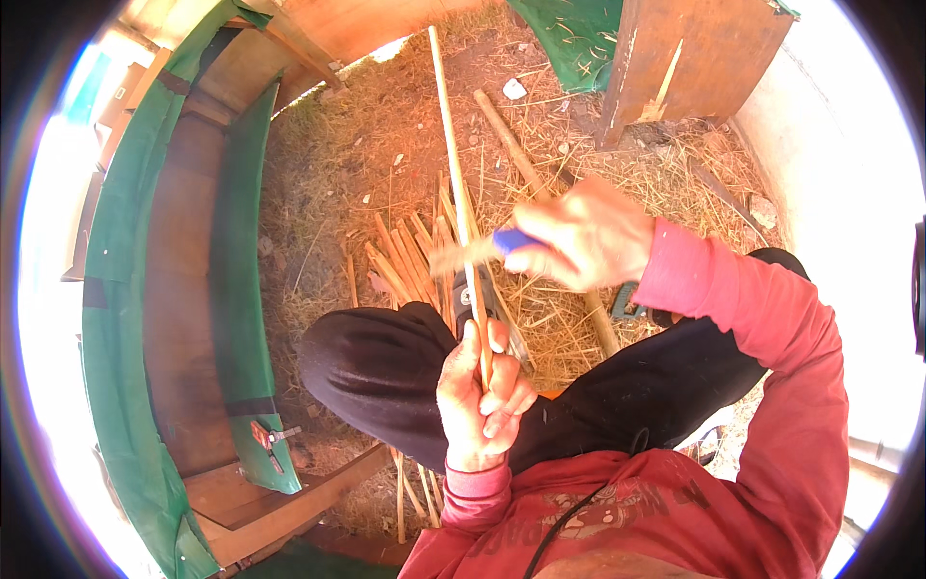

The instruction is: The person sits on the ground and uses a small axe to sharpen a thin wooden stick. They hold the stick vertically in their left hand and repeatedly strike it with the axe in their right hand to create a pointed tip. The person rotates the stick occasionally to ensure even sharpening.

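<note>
My left hand (479, 403) is closed around the lower end of a long, thin, pale wooden stick (447, 116), which slants up and away in front of me. A knife with a blue handle (513, 241) is gripped in my right hand (590, 236), its blade crossing the stick about midway and seeming to touch it. Motion blurs the blade and the right hand a little. Below the blade, several split wooden sticks (397, 259) lie on the ground beside my dark shoe (465, 292).
A thicker wooden pole (509, 137) lies across the straw-covered ground. Green fabric over wooden framing (243, 289) stands on the left, with a small red-handled tool (261, 434) on it. A brown wooden panel (690, 72) leans near the white wall (839, 135) at the far right.
</note>
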### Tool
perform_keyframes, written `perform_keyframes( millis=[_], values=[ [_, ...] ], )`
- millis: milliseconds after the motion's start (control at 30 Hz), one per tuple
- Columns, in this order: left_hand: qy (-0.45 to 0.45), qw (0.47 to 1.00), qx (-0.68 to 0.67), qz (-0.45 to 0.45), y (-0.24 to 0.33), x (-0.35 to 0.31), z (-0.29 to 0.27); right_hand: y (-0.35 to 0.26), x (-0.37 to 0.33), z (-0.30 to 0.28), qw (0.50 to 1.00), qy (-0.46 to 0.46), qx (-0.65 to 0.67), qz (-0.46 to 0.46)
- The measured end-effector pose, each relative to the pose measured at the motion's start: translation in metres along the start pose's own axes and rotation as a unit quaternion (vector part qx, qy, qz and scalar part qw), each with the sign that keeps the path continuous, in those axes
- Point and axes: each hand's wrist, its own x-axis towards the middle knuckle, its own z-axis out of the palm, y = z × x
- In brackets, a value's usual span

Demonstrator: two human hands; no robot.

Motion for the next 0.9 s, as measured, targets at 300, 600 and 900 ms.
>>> perform_keyframes(
  millis=[300, 600, 900],
  values=[
    [-0.066, 0.987, -0.139, -0.053, -0.003, -0.002, -0.001, -0.032, -0.016, 0.024, 1.000, 0.001, 0.006, 0.008],
    [-0.109, 0.983, -0.132, -0.069, -0.013, -0.016, -0.003, 0.034, 0.019, -0.028, 0.967, 0.183, -0.121, 0.128],
    [-0.049, 0.994, -0.088, -0.037, -0.009, -0.002, 0.003, -0.032, -0.018, -0.002, 1.000, -0.018, 0.016, 0.005]
  ],
)
